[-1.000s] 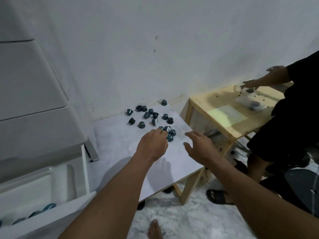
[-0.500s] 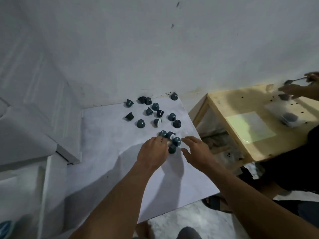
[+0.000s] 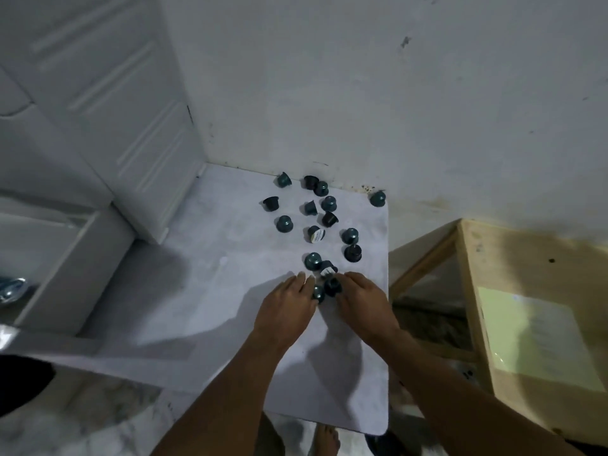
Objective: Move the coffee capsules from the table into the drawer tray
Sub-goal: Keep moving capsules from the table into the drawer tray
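Observation:
Several dark teal coffee capsules (image 3: 329,203) lie scattered on the far part of the white table (image 3: 197,291). My left hand (image 3: 286,311) and my right hand (image 3: 365,307) meet at the nearest capsules. The left fingertips pinch a teal capsule (image 3: 317,293). The right thumb and fingers close on a darker capsule (image 3: 332,286). A capsule lying on its side with a white label (image 3: 327,270) rests just beyond both hands. The open white drawer tray (image 3: 82,258) is at the left edge, with shiny capsules (image 3: 11,289) inside, mostly cut off.
A white cabinet (image 3: 115,93) stands behind the drawer, against the wall. To the right is a wooden table (image 3: 526,258) with a pale yellow-green sheet (image 3: 533,334) on it. My bare foot (image 3: 325,439) shows under the table's front edge.
The view has swung down and left, and the other person is out of sight. Both hands have closed in on the nearest capsules; the right hand has moved in from the side.

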Demonstrator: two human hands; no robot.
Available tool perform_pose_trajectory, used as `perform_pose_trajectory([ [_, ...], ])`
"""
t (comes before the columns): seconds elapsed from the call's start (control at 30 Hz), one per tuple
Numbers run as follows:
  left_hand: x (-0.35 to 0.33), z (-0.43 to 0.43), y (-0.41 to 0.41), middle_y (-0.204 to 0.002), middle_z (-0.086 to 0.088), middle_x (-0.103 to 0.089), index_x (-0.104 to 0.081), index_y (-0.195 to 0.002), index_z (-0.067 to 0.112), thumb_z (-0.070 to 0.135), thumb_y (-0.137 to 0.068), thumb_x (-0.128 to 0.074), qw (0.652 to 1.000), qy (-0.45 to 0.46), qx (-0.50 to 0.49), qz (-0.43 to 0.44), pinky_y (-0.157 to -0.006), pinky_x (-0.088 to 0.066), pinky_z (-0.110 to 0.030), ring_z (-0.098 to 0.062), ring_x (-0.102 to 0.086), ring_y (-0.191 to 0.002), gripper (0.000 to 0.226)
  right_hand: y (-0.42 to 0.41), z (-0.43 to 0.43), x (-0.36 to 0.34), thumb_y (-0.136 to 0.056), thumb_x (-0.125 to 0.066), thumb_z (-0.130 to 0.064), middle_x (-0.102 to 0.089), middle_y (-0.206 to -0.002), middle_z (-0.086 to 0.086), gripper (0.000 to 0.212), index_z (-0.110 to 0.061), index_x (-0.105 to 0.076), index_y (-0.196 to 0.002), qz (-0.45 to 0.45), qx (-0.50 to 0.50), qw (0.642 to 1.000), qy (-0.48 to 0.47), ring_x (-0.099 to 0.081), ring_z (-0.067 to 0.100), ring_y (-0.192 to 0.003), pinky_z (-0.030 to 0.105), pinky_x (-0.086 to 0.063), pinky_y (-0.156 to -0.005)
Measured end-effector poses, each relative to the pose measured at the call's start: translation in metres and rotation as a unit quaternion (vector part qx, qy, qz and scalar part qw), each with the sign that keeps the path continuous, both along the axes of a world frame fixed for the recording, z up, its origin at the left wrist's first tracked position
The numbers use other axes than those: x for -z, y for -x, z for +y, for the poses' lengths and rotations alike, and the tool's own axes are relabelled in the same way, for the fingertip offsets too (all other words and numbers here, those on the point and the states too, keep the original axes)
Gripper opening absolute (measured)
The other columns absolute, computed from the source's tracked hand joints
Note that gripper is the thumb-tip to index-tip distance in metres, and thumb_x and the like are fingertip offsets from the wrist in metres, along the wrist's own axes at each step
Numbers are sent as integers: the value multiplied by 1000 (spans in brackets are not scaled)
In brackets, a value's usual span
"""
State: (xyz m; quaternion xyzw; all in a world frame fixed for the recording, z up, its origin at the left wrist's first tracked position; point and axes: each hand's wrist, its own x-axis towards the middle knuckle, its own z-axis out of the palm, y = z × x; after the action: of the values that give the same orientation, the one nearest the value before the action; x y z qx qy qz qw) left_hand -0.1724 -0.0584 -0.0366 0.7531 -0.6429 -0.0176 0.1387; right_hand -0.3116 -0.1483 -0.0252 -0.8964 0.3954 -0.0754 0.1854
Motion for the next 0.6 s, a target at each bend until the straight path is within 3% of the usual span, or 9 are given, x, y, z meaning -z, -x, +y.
perform_pose_trajectory([
  [0.13,-1,-5,23,-98,-2,-71,-71,-100,15,23,-63,-85,998,-19,-49,34,-65,-57,-26,-19,-70,-89,41,13,-7,3,-86,-57,-9,-63,-114,11,38,-10,-58,-124,-8,-44,999,-15,-61,30,-97,36,-51,-81],
  [0.27,7,-17,27,-129,0,-56,-54,-128,18,24,-94,-53,995,-59,-63,57,-91,-50,-32,-20,-54,-117,35,12,-13,7,-91,-54,-16,-61,-113,9,31,-13,-59,-122,-4,-83,996,-27,-59,28,-97,32,-48,-81],
  [0.33,12,-18,27,-128,-1,-57,-55,-125,17,24,-96,-49,993,-65,-69,65,-92,-47,-31,-20,-54,-116,30,10,-16,10,-91,-55,-17,-61,-113,9,28,-13,-60,-119,-9,-77,996,-35,-59,28,-97,33,-49,-81],
  [0.47,18,-18,28,-111,-4,-63,-58,-106,13,18,-94,-50,991,-63,-74,88,-81,-43,-27,-21,-59,-102,15,4,-20,16,-90,-56,-14,-63,-108,10,21,-8,-64,-108,-23,-44,997,-61,-60,28,-95,32,-47,-81],
  [0.6,18,-21,26,-107,-7,-63,-56,-104,11,14,-93,-50,990,-69,-74,94,-79,-41,-28,-22,-57,-98,12,0,-17,15,-92,-50,-14,-65,-100,12,19,-9,-59,-108,-16,-27,997,-66,-59,29,-90,33,-45,-77],
])
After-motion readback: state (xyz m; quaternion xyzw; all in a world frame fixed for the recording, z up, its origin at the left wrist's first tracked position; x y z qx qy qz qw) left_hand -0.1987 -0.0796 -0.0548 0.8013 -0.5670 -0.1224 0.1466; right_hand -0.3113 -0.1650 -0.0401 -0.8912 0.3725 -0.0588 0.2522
